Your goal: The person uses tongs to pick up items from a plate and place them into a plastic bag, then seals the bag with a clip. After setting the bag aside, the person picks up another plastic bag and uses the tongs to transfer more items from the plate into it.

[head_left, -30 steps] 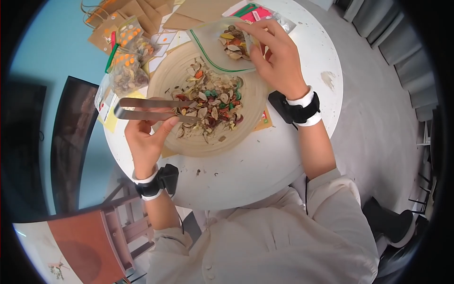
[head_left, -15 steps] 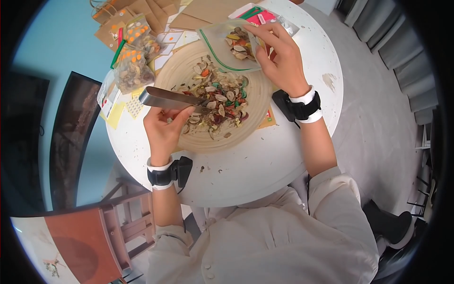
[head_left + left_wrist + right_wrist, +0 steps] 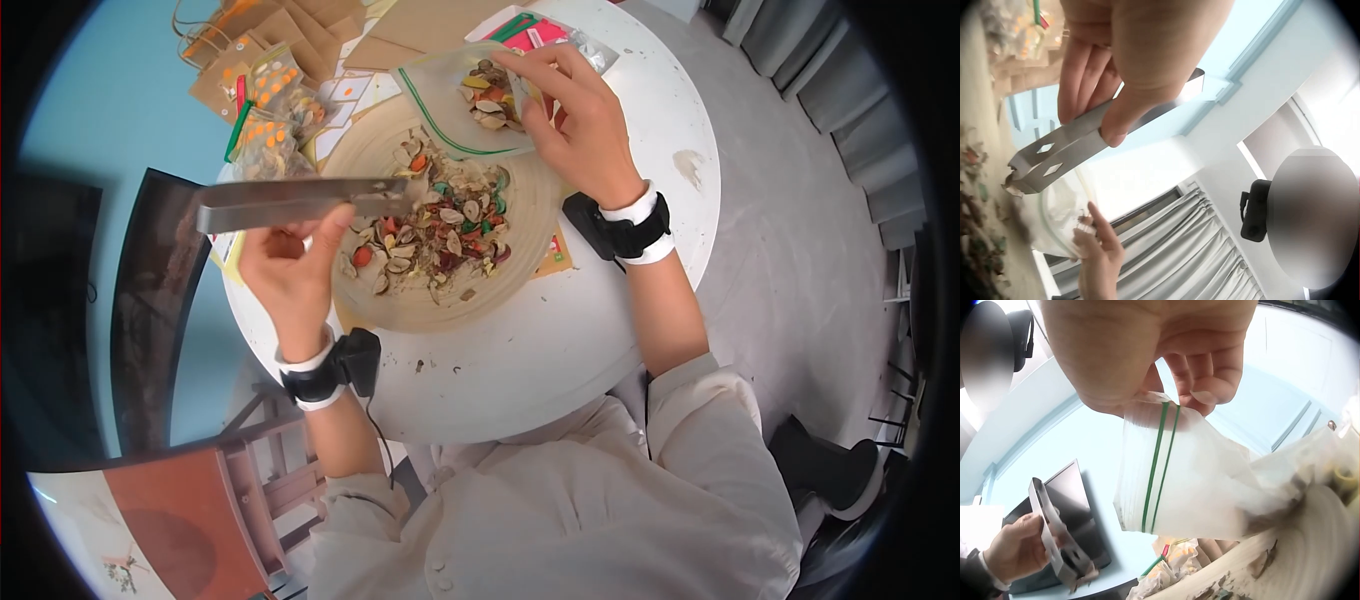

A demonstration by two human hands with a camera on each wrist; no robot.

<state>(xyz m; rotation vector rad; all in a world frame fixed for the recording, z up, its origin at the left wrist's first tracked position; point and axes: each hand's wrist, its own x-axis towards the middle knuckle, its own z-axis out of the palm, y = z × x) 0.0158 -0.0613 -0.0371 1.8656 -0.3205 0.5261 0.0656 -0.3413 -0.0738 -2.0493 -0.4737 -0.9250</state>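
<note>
My left hand [image 3: 290, 280] grips metal tongs [image 3: 290, 203] between thumb and fingers, the tongs' arms pressed together. A small dried piece [image 3: 1012, 185] sits between the tong tips, raised over the heap of potpourri [image 3: 455, 225]. That heap of dried petals and shells lies on a round wooden plate [image 3: 400, 312]. My right hand [image 3: 592, 140] pinches the edge of a clear zip bag [image 3: 425, 90] with a green seal. The bag leans over the far side of the plate with some potpourri at its bottom. In the right wrist view the bag's seal strip [image 3: 1152, 481] hangs below my fingers.
Filled zip bags [image 3: 270, 145] with orange dots stand left of the plate. Brown paper bags [image 3: 300, 40] and sheets lie behind it. A box with a pink item [image 3: 535, 35] is at the back right. Crumbs dot the white table [image 3: 480, 370] in front.
The tongs, spread with tips in the heap a second ago, have pressed together and risen from it with a piece. The right hand and bag stay nearly in place.
</note>
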